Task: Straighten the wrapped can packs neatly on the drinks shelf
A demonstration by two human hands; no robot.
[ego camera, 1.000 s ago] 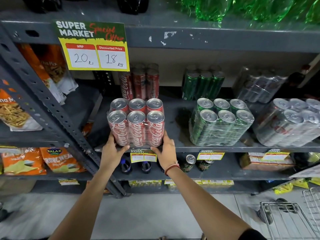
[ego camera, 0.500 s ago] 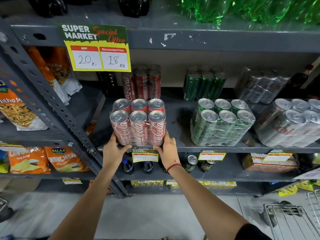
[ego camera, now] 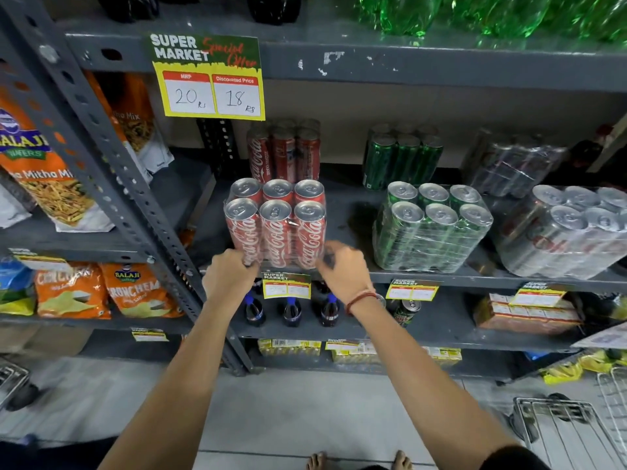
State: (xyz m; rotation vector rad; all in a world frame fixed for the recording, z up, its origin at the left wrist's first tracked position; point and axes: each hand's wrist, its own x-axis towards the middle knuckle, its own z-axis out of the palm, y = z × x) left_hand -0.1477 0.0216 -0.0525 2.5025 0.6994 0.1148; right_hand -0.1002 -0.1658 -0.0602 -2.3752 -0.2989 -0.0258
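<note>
Since a second ago, curled from flat palms to left hand [ego camera: 228, 279] and right hand [ego camera: 342, 273] fists pinching wrap on red can pack [ego camera: 275, 228] at shelf [ego camera: 441, 277] front edge; risk: film tears, pack tips off.

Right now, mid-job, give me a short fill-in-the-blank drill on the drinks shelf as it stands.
1. Both hands, left hand and right hand, are at the front bottom corners of the plastic-wrapped pack of ____ cola cans.
2. That pack shows ____ can tops.
3. The wrapped pack of green cans stands to its ____.
4. The yellow special-offer sign gives a discounted price of ____.

Missing words: red; six; right; 18
</note>
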